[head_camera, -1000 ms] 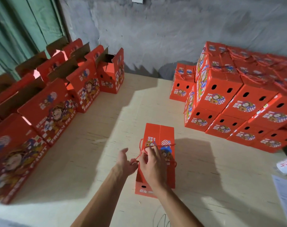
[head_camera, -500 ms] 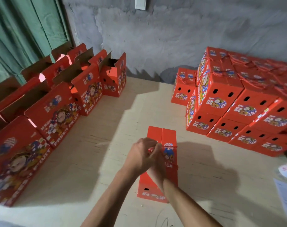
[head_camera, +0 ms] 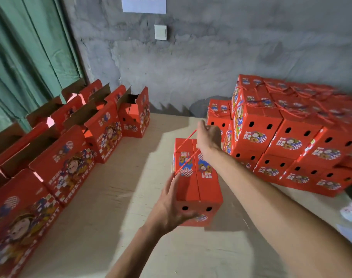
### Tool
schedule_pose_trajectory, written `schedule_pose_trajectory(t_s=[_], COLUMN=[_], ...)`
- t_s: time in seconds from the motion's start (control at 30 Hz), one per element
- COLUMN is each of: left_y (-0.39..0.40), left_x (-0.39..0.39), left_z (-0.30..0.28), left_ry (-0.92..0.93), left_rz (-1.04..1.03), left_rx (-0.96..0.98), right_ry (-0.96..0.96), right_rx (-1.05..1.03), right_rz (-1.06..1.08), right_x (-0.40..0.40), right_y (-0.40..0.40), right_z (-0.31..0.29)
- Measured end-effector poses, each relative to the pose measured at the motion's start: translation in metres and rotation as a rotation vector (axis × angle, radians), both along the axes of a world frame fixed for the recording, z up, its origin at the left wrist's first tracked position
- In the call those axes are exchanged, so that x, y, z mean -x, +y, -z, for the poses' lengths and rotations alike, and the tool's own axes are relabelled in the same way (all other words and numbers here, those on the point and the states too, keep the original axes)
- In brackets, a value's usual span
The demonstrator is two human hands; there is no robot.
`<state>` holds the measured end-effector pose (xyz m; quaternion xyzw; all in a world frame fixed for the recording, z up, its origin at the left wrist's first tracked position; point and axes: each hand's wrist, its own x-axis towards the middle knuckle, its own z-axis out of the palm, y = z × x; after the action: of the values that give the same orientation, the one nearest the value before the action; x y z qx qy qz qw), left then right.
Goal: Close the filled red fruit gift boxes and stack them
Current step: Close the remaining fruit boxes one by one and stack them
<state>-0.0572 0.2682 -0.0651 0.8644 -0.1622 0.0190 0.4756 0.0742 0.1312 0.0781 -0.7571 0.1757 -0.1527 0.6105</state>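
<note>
Fingers (head_camera: 211, 130) of right hand (head_camera: 208, 137) clenched on red cord (head_camera: 188, 138), pulled taut at 12 o'clock. Left hand (head_camera: 171, 207) grips closed box (head_camera: 199, 187) at near end, mid-table (head_camera: 102, 197). Closed stack (head_camera: 281, 137) at 2 o'clock; open boxes (head_camera: 70, 163) at 9–10 o'clock.
</note>
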Motion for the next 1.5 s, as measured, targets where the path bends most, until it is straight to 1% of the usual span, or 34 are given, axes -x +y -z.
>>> schedule_pose_trajectory(t_s=[0.07,0.17,0.33,0.47,0.53,0.63,0.83,0.9,1.0,1.1,1.17,1.3,1.37,1.43,1.5], left_y=[-0.006,-0.019,-0.034,-0.056,-0.067,-0.085,-0.128,-0.143,-0.169,-0.196,-0.219,-0.258,-0.265,-0.263,-0.258], left_x=[-0.019,-0.054,-0.12,-0.178,-0.212,-0.268,-0.388,-0.428,-0.481,-0.53,-0.554,-0.58,-0.592,-0.597,-0.596], left_z=[-0.011,-0.029,-0.059,-0.09,-0.105,-0.123,-0.132,-0.128,-0.12,-0.108,-0.096,-0.079,-0.075,-0.068,-0.06], left_ry=[-0.064,-0.094,-0.114,-0.122,-0.137,-0.132,-0.107,-0.112,-0.183,-0.203,-0.194,-0.222,-0.25,-0.294,-0.344], left_rz=[-0.055,-0.144,-0.173,-0.204,-0.187,-0.141,-0.121,-0.071,-0.033,-0.036,-0.042,-0.191,-0.23,-0.23,-0.217], left_rx=[-0.051,-0.049,-0.038,0.004,0.026,0.029,0.054,0.056,0.03,-0.061,-0.096,-0.064,-0.094,-0.124,-0.117], right_ry=[-0.052,-0.091,-0.081,-0.108,-0.112,-0.109,-0.087,-0.087,-0.08,-0.047,-0.027,0.03,-0.041,-0.072,-0.017], right_rx=[0.018,0.063,0.114,0.271,0.311,0.313,0.369,0.448,0.515,0.559,0.643,0.927,1.077,1.143,1.131], right_rz=[0.005,-0.001,-0.081,-0.143,-0.122,-0.105,-0.156,-0.13,-0.112,-0.147,-0.134,-0.137,-0.085,-0.06,-0.075], right_x=[-0.011,-0.023,-0.049,-0.082,-0.106,-0.151,-0.253,-0.29,-0.343,-0.39,-0.414,-0.438,-0.444,-0.447,-0.448], right_y=[0.001,0.001,-0.015,-0.031,-0.042,-0.064,-0.104,-0.122,-0.158,-0.192,-0.211,-0.228,-0.226,-0.221,-0.216], right_z=[-0.025,-0.05,-0.082,-0.101,-0.107,-0.116,-0.125,-0.119,-0.104,-0.082,-0.062,-0.003,0.026,0.04,0.043])
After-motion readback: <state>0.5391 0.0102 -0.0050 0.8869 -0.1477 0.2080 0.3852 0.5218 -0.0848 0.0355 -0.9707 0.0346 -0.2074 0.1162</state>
